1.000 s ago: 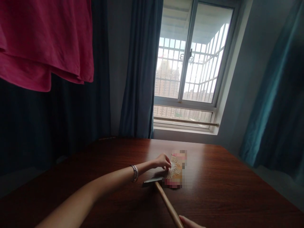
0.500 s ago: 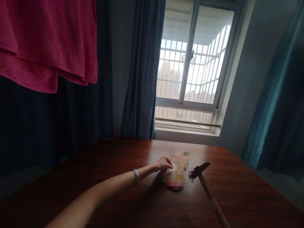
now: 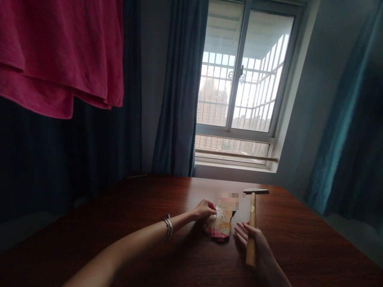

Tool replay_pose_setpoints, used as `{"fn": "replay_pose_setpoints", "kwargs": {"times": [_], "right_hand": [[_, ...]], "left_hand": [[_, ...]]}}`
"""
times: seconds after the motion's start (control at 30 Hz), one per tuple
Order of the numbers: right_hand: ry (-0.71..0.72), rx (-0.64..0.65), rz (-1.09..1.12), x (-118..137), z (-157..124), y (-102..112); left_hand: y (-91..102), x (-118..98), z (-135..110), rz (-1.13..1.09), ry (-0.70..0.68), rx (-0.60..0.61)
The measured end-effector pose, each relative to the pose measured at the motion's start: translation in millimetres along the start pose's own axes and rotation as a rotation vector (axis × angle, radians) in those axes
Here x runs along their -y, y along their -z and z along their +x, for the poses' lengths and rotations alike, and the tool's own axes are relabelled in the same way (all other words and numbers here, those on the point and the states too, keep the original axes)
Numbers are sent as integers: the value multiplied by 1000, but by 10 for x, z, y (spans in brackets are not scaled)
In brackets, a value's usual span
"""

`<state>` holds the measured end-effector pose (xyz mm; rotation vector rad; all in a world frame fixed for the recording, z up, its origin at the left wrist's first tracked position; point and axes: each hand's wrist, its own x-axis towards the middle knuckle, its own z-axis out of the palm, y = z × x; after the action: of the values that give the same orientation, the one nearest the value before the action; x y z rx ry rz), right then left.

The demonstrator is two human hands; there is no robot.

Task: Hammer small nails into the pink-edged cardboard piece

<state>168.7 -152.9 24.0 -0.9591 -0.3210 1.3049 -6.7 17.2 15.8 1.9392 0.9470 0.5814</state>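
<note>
On the table lies a crumpled cream piece with dark dots (image 3: 223,217), reddish at its ends and partly blurred out; I cannot tell what it is. At its left side my left hand (image 3: 206,209) pinches with thumb and fingers; what is between the fingertips is too small to make out. My right hand (image 3: 257,239) holds a hammer (image 3: 253,215) by its wooden handle, thumb across it, the other fingers loosely stretched toward the dotted piece. The hammer's dark metal head points away from me, to the right of the piece and apart from it.
The brown wooden table (image 3: 143,255) reaches to the wall below a barred window (image 3: 221,95). A blue curtain (image 3: 179,99) hangs beside the window. At the upper left hangs a pink cloth (image 3: 66,56).
The hammer's head has swung up and away from beside the dotted piece. My right hand has come into view on the handle. My left hand stays nearly where it was.
</note>
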Motion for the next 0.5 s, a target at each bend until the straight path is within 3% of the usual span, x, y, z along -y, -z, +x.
{"fn": "replay_pose_setpoints", "kwargs": {"times": [0.5], "right_hand": [[-61, 54, -85, -340, -61, -467]], "left_hand": [[78, 273, 232, -62, -110, -57]]}}
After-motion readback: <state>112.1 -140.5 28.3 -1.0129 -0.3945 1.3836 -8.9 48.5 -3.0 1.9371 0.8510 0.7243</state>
